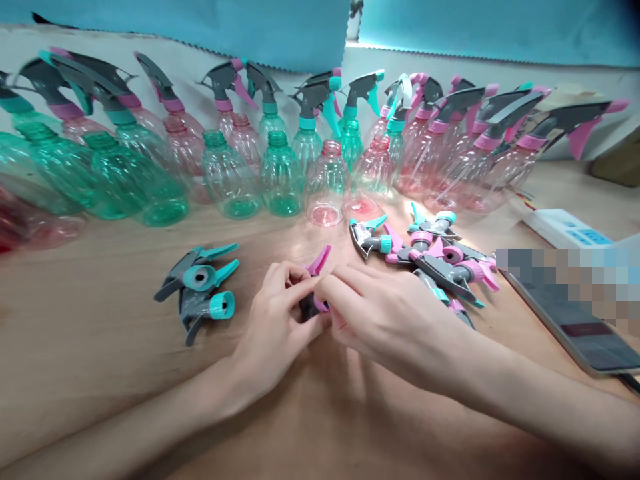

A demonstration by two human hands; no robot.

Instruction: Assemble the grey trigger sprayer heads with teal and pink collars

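Note:
Between my two hands is a grey and pink trigger spray head (319, 261), its pink trigger sticking up past my fingers. My left hand (280, 310) is closed around its grey body. My right hand (373, 307) has its fingers bunched at the pink collar side, and its fingertips hide most of the part they touch. To the left of my hands lie two grey and teal spray heads (200, 297), collars facing out. A pile of pink and teal spray heads (443, 263) lies just beyond my right hand.
Uncapped green bottles (283, 177) and clear pink bottles (327, 187) stand across the back. Behind and beside them are several bottles with spray heads fitted (307, 137). At the right lie a phone (575, 327) and a white box (567, 227).

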